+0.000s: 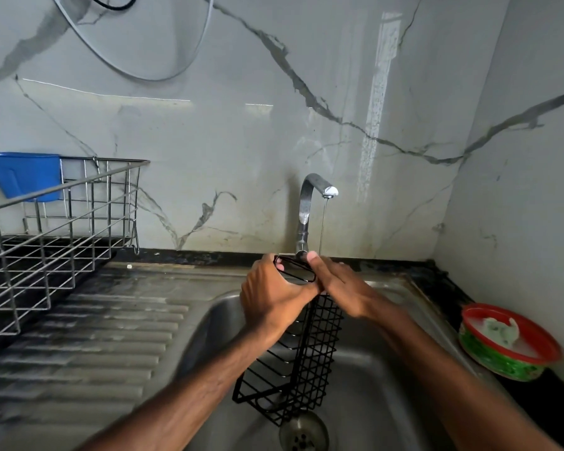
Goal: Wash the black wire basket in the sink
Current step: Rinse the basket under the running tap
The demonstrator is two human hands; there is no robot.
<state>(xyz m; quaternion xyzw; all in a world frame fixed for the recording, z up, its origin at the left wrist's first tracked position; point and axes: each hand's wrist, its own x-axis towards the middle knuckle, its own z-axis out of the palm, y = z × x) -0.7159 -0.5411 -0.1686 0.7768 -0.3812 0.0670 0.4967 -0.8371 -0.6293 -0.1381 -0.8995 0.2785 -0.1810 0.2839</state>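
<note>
Left hand [274, 297] and right hand [342, 288] both grip the basket's [310, 353] top loop, below the tap [308, 203] at twelve o'clock. Wetted wire may slip and clatter into the sink [381, 395].

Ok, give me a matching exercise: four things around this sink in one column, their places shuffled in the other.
1 wire basket
2 blue tub
3 red-rimmed bowl
4 tap

A at the far left end of the dish rack
B on the counter right of the sink
C held by the left hand and right hand over the sink
D at the wall behind the sink, water running

Pairs: 1-C, 2-A, 3-B, 4-D
</note>
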